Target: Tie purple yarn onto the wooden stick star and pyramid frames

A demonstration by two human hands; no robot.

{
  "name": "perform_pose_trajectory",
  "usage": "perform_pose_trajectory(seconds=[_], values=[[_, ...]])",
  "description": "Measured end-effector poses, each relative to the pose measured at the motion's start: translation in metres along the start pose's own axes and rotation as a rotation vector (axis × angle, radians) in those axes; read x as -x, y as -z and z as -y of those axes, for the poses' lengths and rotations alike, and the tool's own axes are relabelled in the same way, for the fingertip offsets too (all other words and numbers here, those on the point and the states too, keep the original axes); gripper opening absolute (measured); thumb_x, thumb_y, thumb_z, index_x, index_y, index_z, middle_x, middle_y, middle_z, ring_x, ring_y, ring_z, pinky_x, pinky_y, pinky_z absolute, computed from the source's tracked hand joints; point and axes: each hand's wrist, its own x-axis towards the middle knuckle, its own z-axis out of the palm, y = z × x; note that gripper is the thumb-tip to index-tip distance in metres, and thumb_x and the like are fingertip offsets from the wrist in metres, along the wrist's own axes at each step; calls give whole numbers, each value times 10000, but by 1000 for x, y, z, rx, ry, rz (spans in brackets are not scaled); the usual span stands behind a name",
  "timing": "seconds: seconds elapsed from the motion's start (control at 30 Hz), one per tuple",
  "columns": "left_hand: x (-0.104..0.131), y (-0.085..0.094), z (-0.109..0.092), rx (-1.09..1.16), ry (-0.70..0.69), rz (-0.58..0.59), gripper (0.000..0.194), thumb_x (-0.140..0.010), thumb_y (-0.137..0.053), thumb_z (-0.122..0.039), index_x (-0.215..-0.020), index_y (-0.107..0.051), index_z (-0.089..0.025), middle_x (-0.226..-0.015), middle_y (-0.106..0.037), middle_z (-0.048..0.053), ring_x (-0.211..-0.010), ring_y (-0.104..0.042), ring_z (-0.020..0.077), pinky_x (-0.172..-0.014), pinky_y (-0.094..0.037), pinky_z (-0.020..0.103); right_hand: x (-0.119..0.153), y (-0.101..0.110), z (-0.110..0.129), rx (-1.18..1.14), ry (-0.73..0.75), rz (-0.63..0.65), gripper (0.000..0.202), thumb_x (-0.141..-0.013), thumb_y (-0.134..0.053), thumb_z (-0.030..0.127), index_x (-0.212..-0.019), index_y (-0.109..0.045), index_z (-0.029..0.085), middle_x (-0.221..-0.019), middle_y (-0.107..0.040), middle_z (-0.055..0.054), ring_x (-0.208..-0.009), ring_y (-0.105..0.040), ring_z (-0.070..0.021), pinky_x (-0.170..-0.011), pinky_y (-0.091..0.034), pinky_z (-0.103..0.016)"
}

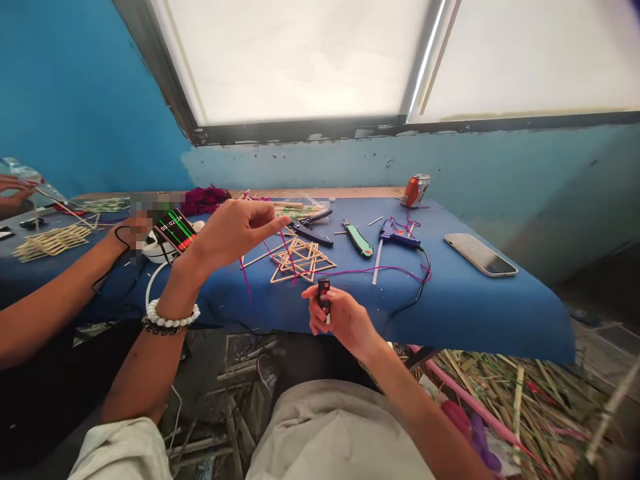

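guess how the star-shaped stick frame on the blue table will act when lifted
The star-shaped stick frame is probably light, being thin sticks with open gaps. Its straight sticks look stiff, but their slimness suggests they could snap. Lying flat on the blue table, it would likely slide rather than roll if pushed.

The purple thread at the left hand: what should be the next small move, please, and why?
Probably, the right hand should bring the apparent black lighter a little nearer to the purple thread. The left hand seems to pinch this thread above the star of sticks, while the lighter is lower, away from that pinch, with no flame visible.
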Motion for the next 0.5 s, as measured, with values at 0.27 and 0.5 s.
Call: perform_pose_trajectory(seconds=[0.27,0.5], values=[[0,11,-6,-68,-175,123,253,-971,-327,-289,-746,-411,-207,-682,-455,-12,-610,-403,125,-582,-304,284,5,-15,-17,-61,40,7,362,-875,-584,416,-1049,-715,126,-682,-383,47,-511,-329,-72,-484,-446,-231],[8,26,-5,-67,-83,50,227,-932,-585,-415,-911,-654,-200,-601,-464,-55,-543,-381,91,-528,-313,222,4,-21,-42,26,48,88,278,-890,-691,425,-971,-505,234,-671,-562,61,-381,-402,-64,-351,-343,-190]])
